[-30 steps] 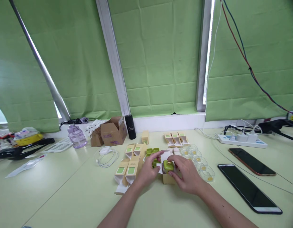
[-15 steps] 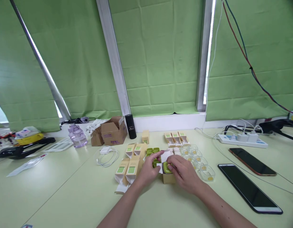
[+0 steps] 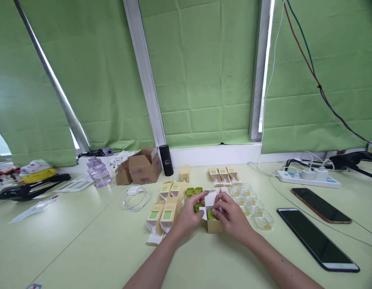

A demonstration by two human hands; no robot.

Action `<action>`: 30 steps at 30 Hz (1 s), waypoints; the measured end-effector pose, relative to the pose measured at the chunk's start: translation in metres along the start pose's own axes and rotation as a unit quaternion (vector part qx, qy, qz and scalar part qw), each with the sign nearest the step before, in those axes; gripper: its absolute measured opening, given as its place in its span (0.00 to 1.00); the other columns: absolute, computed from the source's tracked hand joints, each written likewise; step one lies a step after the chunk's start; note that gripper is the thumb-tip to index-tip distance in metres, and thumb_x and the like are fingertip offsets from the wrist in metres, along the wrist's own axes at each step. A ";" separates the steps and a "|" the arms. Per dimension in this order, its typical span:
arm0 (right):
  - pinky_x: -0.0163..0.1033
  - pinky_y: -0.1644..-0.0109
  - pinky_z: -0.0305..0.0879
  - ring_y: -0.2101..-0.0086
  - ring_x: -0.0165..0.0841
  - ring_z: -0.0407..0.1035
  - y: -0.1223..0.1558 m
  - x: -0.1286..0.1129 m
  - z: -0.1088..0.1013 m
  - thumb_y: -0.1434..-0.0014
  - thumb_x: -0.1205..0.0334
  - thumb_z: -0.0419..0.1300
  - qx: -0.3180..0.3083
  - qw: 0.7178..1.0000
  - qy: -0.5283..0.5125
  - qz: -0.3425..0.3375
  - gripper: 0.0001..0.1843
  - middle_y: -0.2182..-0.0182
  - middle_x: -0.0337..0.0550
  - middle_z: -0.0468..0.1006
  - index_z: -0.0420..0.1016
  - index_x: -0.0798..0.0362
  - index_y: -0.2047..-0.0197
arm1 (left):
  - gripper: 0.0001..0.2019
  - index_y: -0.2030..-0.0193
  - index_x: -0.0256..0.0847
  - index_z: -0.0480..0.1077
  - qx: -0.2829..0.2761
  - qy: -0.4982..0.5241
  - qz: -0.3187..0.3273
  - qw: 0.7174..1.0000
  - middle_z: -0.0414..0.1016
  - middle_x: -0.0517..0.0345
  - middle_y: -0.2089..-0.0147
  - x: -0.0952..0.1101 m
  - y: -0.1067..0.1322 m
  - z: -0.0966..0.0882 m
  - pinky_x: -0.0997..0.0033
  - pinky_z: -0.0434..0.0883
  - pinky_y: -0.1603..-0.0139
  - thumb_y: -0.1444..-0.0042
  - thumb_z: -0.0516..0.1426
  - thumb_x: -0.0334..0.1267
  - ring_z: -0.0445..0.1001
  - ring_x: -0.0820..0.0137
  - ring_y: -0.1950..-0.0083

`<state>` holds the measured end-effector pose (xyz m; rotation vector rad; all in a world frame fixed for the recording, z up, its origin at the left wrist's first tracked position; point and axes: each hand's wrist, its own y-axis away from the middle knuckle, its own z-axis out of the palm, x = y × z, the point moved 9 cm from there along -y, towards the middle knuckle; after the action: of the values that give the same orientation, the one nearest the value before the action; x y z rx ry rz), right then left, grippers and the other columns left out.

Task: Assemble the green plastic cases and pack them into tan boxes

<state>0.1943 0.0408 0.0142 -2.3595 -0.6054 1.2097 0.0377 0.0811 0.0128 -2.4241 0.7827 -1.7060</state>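
In front of me stands a small cardboard box [image 3: 215,227] with its white flaps raised. A green case [image 3: 211,215] with rounded corners sits inside its opening. My left hand [image 3: 189,213] is closed on the box's left side and flap, thumb low and fingers higher. My right hand [image 3: 233,218] is closed too, its thumb and fingertips on the case at the right of the opening; the exact contact is partly hidden. Just behind my left hand are several green cases [image 3: 194,190]. Several clear plastic containers [image 3: 263,220] with yellow spots stand right of my right hand.
Cardboard boxes with green labels [image 3: 170,210] stand at left, others [image 3: 224,176] behind. Two phones [image 3: 317,239] and a power strip [image 3: 308,179] lie at right. Farther left are a coiled white cable [image 3: 137,198], purple bottle [image 3: 99,172], carton [image 3: 144,166] and black cylinder [image 3: 166,160].
The green case has gone lower into the box. My right hand's fingers have shifted up slightly toward the back flap, while my left hand has stayed in place.
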 end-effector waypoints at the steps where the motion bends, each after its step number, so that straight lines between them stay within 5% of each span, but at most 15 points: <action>1: 0.41 0.65 0.63 0.71 0.31 0.68 0.000 0.001 0.000 0.32 0.65 0.57 -0.002 1.000 -0.002 0.004 0.09 0.54 0.43 0.72 0.74 0.49 0.65 | 0.36 0.32 0.43 0.74 -0.002 -0.003 -0.002 1.000 0.78 0.48 0.45 0.000 0.000 0.000 0.53 0.66 0.33 0.50 0.57 0.24 0.73 0.55 0.40; 14: 0.40 0.66 0.62 0.69 0.33 0.68 -0.001 0.001 0.002 0.32 0.65 0.54 -0.015 1.000 -0.003 0.007 0.12 0.55 0.44 0.71 0.75 0.49 0.66 | 0.36 0.33 0.40 0.75 -0.016 0.029 -0.024 0.999 0.78 0.47 0.46 0.004 -0.001 0.001 0.54 0.68 0.35 0.53 0.57 0.25 0.74 0.56 0.42; 23: 0.44 0.56 0.67 0.57 0.42 0.73 -0.004 0.013 -0.029 0.30 0.60 0.49 0.128 0.989 -0.062 0.032 0.14 0.56 0.46 0.77 0.77 0.47 0.56 | 0.33 0.39 0.39 0.79 -0.006 0.130 -0.040 0.991 0.81 0.48 0.47 0.001 -0.005 0.002 0.61 0.72 0.42 0.56 0.57 0.27 0.75 0.59 0.45; 30: 0.45 0.58 0.68 0.61 0.42 0.72 -0.004 0.034 -0.038 0.36 0.61 0.51 0.180 0.975 -0.084 0.099 0.14 0.57 0.47 0.78 0.78 0.49 0.56 | 0.33 0.42 0.37 0.81 0.004 0.164 -0.064 0.984 0.81 0.49 0.54 -0.003 -0.008 0.002 0.61 0.72 0.42 0.59 0.55 0.28 0.76 0.58 0.46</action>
<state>0.2429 0.0559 0.0148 -2.0589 -0.1802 1.4779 0.0418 0.0887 0.0117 -2.2627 0.6572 -2.1885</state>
